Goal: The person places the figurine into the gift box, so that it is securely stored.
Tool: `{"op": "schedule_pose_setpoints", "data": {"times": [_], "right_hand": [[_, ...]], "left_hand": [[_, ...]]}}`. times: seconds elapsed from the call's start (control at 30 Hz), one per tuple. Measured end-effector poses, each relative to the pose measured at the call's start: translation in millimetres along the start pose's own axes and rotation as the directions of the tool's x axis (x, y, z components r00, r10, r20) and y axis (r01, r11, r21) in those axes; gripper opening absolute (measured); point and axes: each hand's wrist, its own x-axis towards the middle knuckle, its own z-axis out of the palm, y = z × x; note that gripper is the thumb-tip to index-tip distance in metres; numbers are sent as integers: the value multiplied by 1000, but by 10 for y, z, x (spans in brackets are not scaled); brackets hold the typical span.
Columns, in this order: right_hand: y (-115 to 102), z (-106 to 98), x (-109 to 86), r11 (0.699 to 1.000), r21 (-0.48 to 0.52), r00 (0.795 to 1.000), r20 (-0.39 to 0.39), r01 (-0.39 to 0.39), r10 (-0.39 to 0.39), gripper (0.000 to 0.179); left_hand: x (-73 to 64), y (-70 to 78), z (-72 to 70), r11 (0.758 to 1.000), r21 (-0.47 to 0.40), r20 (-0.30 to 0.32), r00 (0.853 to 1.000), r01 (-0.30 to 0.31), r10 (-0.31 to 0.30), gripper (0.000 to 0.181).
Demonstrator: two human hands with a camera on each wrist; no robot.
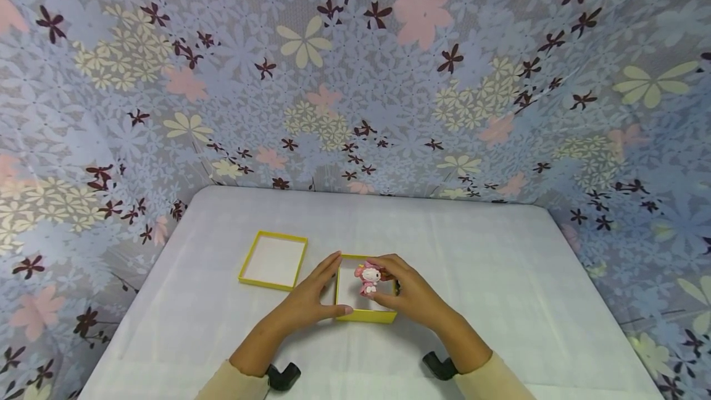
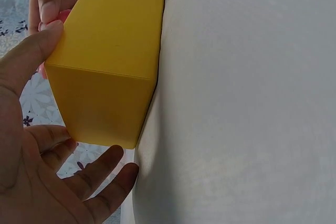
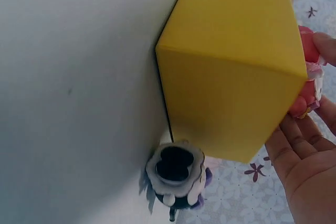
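A pink-and-white figurine (image 1: 368,278), with a white face and a pink hood, is held upright at the mouth of an open-topped yellow box (image 1: 365,316). My right hand (image 1: 418,297) pinches it between thumb and fingers. My left hand (image 1: 304,299) grips the box's left side, thumb at the front corner and forefinger toward the back corner. In the right wrist view the figurine (image 3: 313,85) shows past the box's upper edge. A second figurine (image 3: 176,174), dark and white with purple bits, stands beside the box's right side; my right hand mostly hides it in the head view.
A shallow yellow-rimmed lid (image 1: 274,259) lies inside up on the white-covered table (image 1: 478,252), left of the box. Flower-patterned cloth (image 1: 355,91) hangs behind the table and at its sides. Black wrist mounts (image 1: 284,378) sit below both hands.
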Motion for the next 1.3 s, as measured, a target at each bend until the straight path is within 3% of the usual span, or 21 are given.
{"op": "schedule_pose_setpoints", "data": {"times": [0.7,1.3], "right_hand": [[-51,154,185,996,-78,998,61,-30,35,63],[-15,288,270,962,-266,995,60,-66,85,63]], "left_hand": [[-25,-5,-25,1000,-20,5,1000,-7,7,107],[-20,-3,-4,1000,-16,-1,1000,-9,9,107]]}}
